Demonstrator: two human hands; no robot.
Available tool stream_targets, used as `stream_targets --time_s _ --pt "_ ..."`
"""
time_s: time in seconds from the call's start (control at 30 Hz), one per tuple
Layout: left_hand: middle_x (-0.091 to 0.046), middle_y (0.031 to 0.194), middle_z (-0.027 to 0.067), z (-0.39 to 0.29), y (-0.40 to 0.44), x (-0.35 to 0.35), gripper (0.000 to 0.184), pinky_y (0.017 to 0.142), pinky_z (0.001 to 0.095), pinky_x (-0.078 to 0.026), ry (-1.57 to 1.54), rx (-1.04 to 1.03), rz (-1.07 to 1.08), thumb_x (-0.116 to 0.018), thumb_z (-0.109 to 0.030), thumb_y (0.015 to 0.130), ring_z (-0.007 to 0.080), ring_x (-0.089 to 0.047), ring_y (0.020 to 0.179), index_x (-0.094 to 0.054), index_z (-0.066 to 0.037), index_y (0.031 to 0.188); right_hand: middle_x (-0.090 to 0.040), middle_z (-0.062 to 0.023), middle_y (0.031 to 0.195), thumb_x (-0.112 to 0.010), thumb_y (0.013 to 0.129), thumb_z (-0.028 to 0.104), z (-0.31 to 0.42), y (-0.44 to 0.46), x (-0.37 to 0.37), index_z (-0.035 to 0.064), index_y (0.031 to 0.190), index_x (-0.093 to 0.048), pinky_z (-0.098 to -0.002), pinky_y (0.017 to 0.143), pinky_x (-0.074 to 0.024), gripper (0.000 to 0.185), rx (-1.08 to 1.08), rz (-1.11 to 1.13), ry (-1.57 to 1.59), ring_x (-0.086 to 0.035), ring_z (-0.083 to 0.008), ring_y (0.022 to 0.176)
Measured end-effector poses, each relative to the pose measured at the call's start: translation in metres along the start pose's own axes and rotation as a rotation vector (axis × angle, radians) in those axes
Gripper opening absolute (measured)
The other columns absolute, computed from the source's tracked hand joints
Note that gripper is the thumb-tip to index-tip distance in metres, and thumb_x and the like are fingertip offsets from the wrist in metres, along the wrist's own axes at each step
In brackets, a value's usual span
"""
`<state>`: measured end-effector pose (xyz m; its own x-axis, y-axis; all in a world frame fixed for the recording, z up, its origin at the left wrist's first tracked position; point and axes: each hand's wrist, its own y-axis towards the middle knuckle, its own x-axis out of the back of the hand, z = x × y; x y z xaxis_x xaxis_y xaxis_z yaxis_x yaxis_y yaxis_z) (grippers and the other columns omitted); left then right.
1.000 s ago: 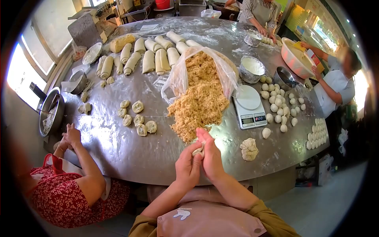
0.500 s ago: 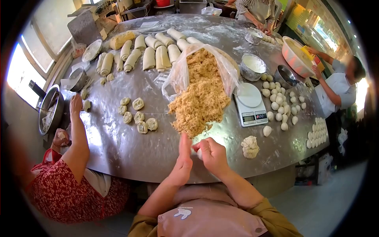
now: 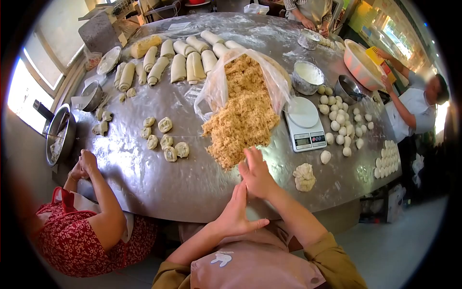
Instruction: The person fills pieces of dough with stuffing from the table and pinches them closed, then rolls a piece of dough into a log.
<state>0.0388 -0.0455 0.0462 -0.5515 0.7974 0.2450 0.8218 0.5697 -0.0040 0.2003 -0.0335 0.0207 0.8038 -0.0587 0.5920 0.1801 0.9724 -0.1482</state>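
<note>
My left hand [image 3: 236, 214] is low at the table's near edge, palm inward, fingers stretched up and thumb spread to the right. Against its fingertips rests the heel of my right hand [image 3: 257, 176], whose fingers and thumb stand apart and point at the near end of the crumbly tan filling [image 3: 245, 115]. No dough piece shows in either hand; anything between the palms is hidden. The filling spills from a clear plastic bag [image 3: 276, 89]. Right of my hands lies a lump of dough [image 3: 304, 177], below the white scale [image 3: 305, 124].
Round dough balls [image 3: 340, 118] sit beyond the scale, near a flour bowl [image 3: 308, 77]. Dough rolls [image 3: 178, 68] and small dough pieces [image 3: 166, 139] lie left. A co-worker in red [image 3: 91, 226] stands at left; others work at the right [image 3: 416, 108] and far side [image 3: 308, 12].
My hands have parted from their earlier press; the right moved forward to the filling, the left lower with its thumb spread. The pale dough between them no longer shows. The left co-worker's hands came together again.
</note>
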Motion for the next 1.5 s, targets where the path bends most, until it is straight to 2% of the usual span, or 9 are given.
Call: stream_targets --time_s 0.2,0.43,0.7,0.8,0.87,0.97,1.07,1.3,1.5 --pt "-0.034 0.142 0.0263 0.007 0.012 0.007 0.101 0.109 0.0436 -0.037 0.041 -0.139 -0.028 -0.081 -0.016 0.07 0.0374 -0.039 0.133 -0.018 0.004 0.148 -0.017 -0.0324 0.156 -0.051 0.095 0.055 0.02 -0.029 -0.017 -0.0036 0.147 -0.029 -0.057 0.116 -0.0154 0.082 0.234 -0.013 0.027 -0.014 -0.0473 0.146" --pt "-0.042 0.135 0.0274 0.004 0.012 -0.002 0.084 0.098 0.0459 -0.044 0.319 0.17 0.274 -0.076 -0.011 0.069 0.0426 -0.048 0.122 -0.032 0.002 0.14 -0.017 -0.0331 0.155 -0.046 0.098 0.055 0.015 -0.034 -0.016 -0.008 0.146 -0.026 -0.048 0.119 -0.0145 0.081 0.156 -0.092 0.207 -0.014 -0.0436 0.147" --pt "-0.038 0.141 0.0273 0.018 0.014 -0.026 0.083 0.1 0.0466 -0.043 0.349 -0.095 -0.154 -0.071 -0.008 0.069 0.0451 -0.045 0.125 -0.031 0.001 0.142 -0.026 -0.0272 0.154 -0.044 0.102 0.045 0.018 -0.031 -0.009 -0.005 0.145 -0.03 -0.0398 0.115 -0.024 0.067 -0.125 -0.131 0.637 -0.025 -0.0352 0.144" --pt "-0.061 0.109 0.0165 0.023 0.015 -0.008 0.044 0.077 0.0433 -0.052 0.368 0.041 -0.271 -0.069 -0.009 0.076 0.0382 -0.061 0.097 -0.056 -0.007 0.117 -0.03 -0.0254 0.153 -0.051 0.101 0.034 0.024 -0.054 -0.017 -0.0051 0.144 -0.033 -0.0373 0.107 -0.0374 0.061 -0.098 -0.086 0.672 -0.04 -0.0323 0.136" --pt "-0.063 0.079 0.0111 0.032 0.02 -0.002 0.012 0.062 0.0418 -0.052 0.384 -0.11 -0.45 -0.067 -0.005 0.077 0.035 -0.063 0.074 -0.064 -0.006 0.089 -0.045 -0.0224 0.143 -0.062 0.096 0.02 0.021 -0.056 -0.019 -0.0027 0.135 -0.047 -0.0331 0.095 -0.0484 0.048 0.164 -0.277 0.296 -0.056 -0.0301 0.12" --pt "-0.063 0.082 0.0124 0.025 0.018 0.01 0.012 0.064 0.0423 -0.052 0.373 -0.005 -0.419 -0.068 -0.005 0.076 0.0354 -0.063 0.076 -0.065 -0.006 0.088 -0.066 -0.013 0.096 -0.069 0.09 0.013 0.022 -0.059 -0.012 0.0042 0.118 -0.064 -0.029 0.089 -0.0529 0.03 0.41 -0.379 0.028 -0.067 -0.0221 0.097" --pt "-0.063 0.083 0.0146 0.018 0.019 0.011 0.013 0.065 0.043 -0.052 0.314 0.001 -0.404 -0.068 -0.005 0.075 0.0369 -0.063 0.077 -0.066 -0.004 0.088 -0.065 -0.0119 0.09 -0.074 0.084 0.009 0.028 -0.067 -0.009 0.0067 0.103 -0.069 -0.0308 0.074 -0.0559 0.02 0.18 -0.296 0.165 -0.068 -0.0238 0.084" --pt "-0.065 0.08 0.0205 0.029 0.011 -0.003 0.02 0.067 0.0426 -0.051 0.216 0.173 -0.186 -0.071 -0.018 0.08 0.0403 -0.061 0.072 -0.065 0.0 0.085 -0.062 -0.0103 0.084 -0.072 0.082 0.005 0.011 -0.072 -0.003 0.0071 0.09 -0.065 -0.0362 0.062 -0.0508 0.011 0.326 -0.365 0.001 -0.062 -0.028 0.071" --pt "-0.065 0.074 0.007 0.0 -0.005 -0.01 0.027 0.063 0.0309 -0.048 -0.11 0.264 0.192 -0.067 -0.025 0.094 0.0093 -0.054 0.071 -0.067 0.001 0.085 -0.063 -0.0131 0.089 -0.061 0.089 0.003 -0.048 -0.068 0.07 0.0059 0.097 -0.063 -0.0399 0.071 -0.0508 0.008 0.102 -0.769 -0.231 -0.061 -0.0326 0.078"
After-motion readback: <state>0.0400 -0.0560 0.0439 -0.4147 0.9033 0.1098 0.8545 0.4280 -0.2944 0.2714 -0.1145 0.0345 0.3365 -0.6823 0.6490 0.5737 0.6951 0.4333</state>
